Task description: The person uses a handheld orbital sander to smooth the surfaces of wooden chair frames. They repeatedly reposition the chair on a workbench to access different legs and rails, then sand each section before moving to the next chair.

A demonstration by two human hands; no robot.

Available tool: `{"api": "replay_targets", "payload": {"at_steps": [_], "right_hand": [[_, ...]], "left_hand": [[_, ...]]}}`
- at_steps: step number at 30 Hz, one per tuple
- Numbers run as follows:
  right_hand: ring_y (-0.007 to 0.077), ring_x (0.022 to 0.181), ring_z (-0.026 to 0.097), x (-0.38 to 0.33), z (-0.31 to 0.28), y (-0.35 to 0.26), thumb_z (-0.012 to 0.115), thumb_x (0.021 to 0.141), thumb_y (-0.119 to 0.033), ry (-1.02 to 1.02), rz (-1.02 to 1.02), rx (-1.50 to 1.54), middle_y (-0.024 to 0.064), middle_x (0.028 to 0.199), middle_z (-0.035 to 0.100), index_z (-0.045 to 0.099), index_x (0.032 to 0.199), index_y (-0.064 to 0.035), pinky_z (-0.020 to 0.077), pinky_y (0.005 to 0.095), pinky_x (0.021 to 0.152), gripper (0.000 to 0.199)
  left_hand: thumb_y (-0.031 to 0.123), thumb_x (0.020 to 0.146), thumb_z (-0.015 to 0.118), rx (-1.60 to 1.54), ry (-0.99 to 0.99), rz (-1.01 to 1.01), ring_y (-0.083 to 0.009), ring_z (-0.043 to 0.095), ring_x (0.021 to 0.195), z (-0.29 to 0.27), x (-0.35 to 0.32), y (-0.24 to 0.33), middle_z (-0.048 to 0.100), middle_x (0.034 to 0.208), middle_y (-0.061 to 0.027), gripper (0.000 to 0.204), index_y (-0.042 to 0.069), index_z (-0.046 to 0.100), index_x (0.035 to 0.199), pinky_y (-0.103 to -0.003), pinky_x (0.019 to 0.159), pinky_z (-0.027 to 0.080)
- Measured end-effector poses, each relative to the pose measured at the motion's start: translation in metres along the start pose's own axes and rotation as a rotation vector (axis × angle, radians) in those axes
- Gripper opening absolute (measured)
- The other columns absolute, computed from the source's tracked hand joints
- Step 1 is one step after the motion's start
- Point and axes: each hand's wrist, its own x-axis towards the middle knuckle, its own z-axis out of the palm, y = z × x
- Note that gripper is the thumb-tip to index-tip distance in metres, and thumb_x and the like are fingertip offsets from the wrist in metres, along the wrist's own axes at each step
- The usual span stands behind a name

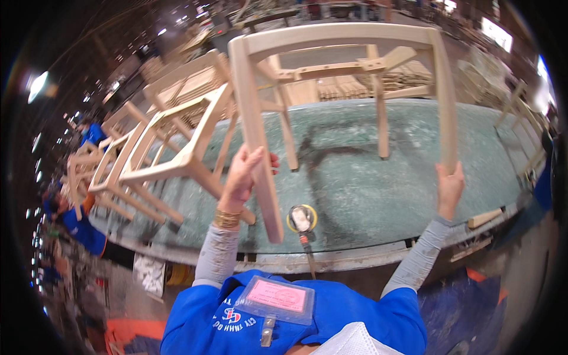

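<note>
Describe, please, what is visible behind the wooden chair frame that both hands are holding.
Behind the chair frame, stacked wooden pieces lie beyond the green table. Whatever its bars cover cannot be seen.

— How does the chair frame [340, 36] look?
— Pale bare wood, smooth and matt.
— And the tabletop [349, 201]?
— Matt, scuffed and stained; I can't tell its material.
— The badge holder [290, 317]?
— Glossy clear plastic over pink paper [276, 295], with a shiny metal clip [267, 332]. The blue shirt [370, 313] is matt cloth.

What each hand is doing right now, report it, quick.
Left hand: closed around the left post of the pale wooden chair frame.
Right hand: closed on that frame's right post.
</note>
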Motion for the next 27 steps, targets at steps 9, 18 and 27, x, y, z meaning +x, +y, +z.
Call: {"api": "replay_targets", "payload": {"at_steps": [9, 18, 27], "right_hand": [[0.0374, 0.083, 0.064, -0.025, -0.014, 0.019, 0.075, 0.073, -0.029, 0.055, 0.021, 0.115, 0.0198, 0.088, 0.066, 0.059, 0.104, -0.003, 0.0476, 0.0443, 0.069, 0.043], [0.0347, 0.085, 0.064, 0.026, -0.002, -0.031, 0.075, 0.073, -0.029, 0.01, -0.029, -0.044, 0.0164, 0.09, 0.066, 0.059, 0.101, -0.0046, 0.0474, 0.0419, 0.071, 0.04], [0.0363, 0.081, 0.064, 0.016, -0.009, 0.002, 0.075, 0.072, -0.028, 0.091, -0.074, -0.084, 0.0187, 0.086, 0.066, 0.059, 0.102, -0.0064, 0.0472, 0.0439, 0.068, 0.041]], "left_hand": [[0.023, 0.082, 0.07, 0.094, 0.074, 0.15, -0.0116, 0.054, 0.052, 0.031, -0.006, 0.009, 0.054, 0.069, -0.0033, 0.03, 0.003, 0.051, 0.093, -0.025, 0.047, 0.045], [0.019, 0.078, 0.075, 0.045, 0.052, 0.166, -0.0077, 0.055, 0.053, 0.027, 0.037, 0.035, 0.055, 0.069, -0.001, 0.029, 0.005, 0.051, 0.09, -0.024, 0.046, 0.047], [0.01, 0.073, 0.073, -0.019, 0.042, 0.191, -0.0098, 0.055, 0.056, 0.028, 0.037, 0.017, 0.056, 0.073, -0.001, 0.035, 0.003, 0.052, 0.1, -0.024, 0.048, 0.046]]}}
